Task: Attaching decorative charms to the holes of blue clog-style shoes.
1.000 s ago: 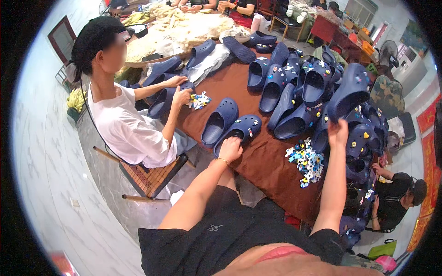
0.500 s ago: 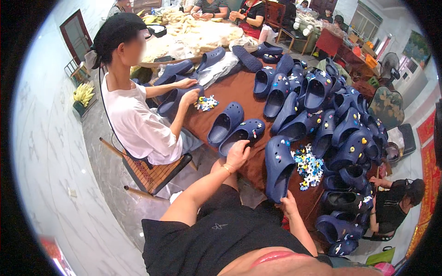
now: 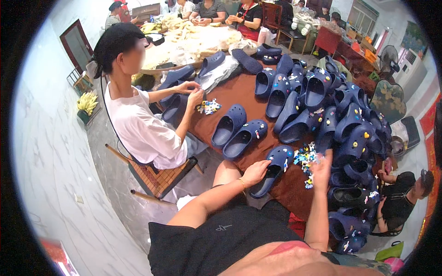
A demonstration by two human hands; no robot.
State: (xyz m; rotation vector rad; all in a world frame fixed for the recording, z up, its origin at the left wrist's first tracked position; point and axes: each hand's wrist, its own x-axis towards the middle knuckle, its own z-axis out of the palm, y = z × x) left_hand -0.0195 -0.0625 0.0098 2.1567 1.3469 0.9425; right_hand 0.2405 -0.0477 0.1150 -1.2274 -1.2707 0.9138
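Observation:
My left hand [image 3: 256,173] grips the side of a navy clog [image 3: 279,158] at the table's near edge, its fingers bent over the rim. Several small charms sit on that clog's toe. Beside a loose heap of blue, white and yellow charms [image 3: 305,155] is my right hand [image 3: 321,172], raised, its fingers smeared by motion; whether it holds a charm cannot be made out. Left of my left hand rest two more clogs: a plain one [image 3: 229,124] and one with charms [image 3: 245,138].
A big pile of charm-studded clogs [image 3: 317,87] covers the table's right side. At the left, a person in white [image 3: 142,119] works near a small charm heap [image 3: 209,106]. Another person [image 3: 403,202] sits at the right. A brown cloth [image 3: 221,94] covers the table.
My left hand has left the charm-bearing clog at the left and now grips the near clog. My right hand has let go of its heel and moved up to the charm heap.

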